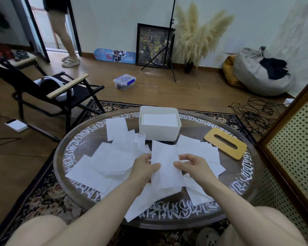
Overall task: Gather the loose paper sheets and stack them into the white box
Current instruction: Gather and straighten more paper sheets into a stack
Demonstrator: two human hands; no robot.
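Round and dark, with white script painted along its rim, the bench (245, 176) fills the lower middle of the view, on a floral rug over a wooden floor. Nearest the person, a few loose paper sheets (103, 162) hang a little past the bench's near edge, so a careless sweep there could send them to the floor. Just above them, the left hand (143, 170) and right hand (194, 166) hold one sheet (164, 162) between them, lifted off the pile; the fingers (180, 164) of each hand pinch a side of it, thumbs on top.

Around and under the hands the sheets lie scattered and overlapping, fanning left, right and towards the far side. By my judgement the job is only partly done: most of the paper is yet to be gathered.

Beyond the pile stands the white box (159, 133), open-topped, near the far edge, with a flat stack of sheets already inside and room above it. Some loose sheets touch or nearly touch its near wall. The path from hands to box looks clear. To the right of the box lies a wooden slotted lid (224, 141), apart from the paper, near the rim.
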